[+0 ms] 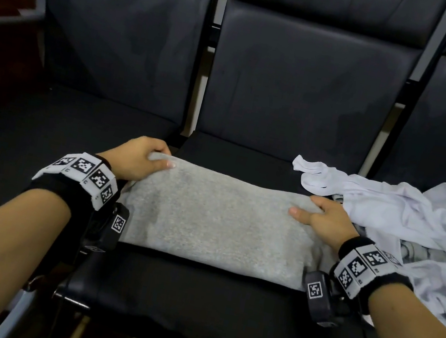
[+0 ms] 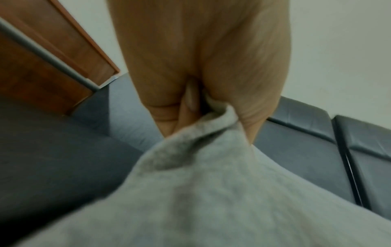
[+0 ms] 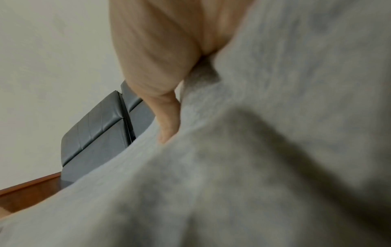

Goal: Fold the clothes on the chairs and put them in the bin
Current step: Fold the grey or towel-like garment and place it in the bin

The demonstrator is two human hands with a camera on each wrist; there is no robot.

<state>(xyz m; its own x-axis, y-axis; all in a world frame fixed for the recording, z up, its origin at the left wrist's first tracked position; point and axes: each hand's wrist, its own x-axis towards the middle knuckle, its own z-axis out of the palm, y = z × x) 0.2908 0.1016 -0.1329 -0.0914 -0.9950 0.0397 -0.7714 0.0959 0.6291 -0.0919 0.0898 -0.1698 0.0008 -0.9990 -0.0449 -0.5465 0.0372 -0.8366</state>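
Grey cloth (image 1: 215,221), a folded garment, lies flat on the black seat (image 1: 191,306) of the middle chair, at the centre of the head view, its long axis running left to right across the frame. Each end of its far edge is taken: the left hand (image 1: 135,161) pinches the upper-left corner between thumb and curled fingers, and the right hand (image 1: 326,219) pinches the upper-right corner the same way. The left wrist view shows a bunch of the grey fabric (image 2: 211,175) caught in that grip; the right wrist view shows the fabric (image 3: 253,150) folded over the fingers (image 3: 169,123). Both hands sit equally near the cloth, so the coming fold likely turns on bringing the far edge toward the near edge at the lower centre, across the short axis.

White clothes (image 1: 413,232) lie in a loose heap at the right of the frame, spilling over the next seat and just beside the right hand; they could get caught in the fold. The left seat (image 1: 42,137) is bare where it shows. No bin appears in any view.
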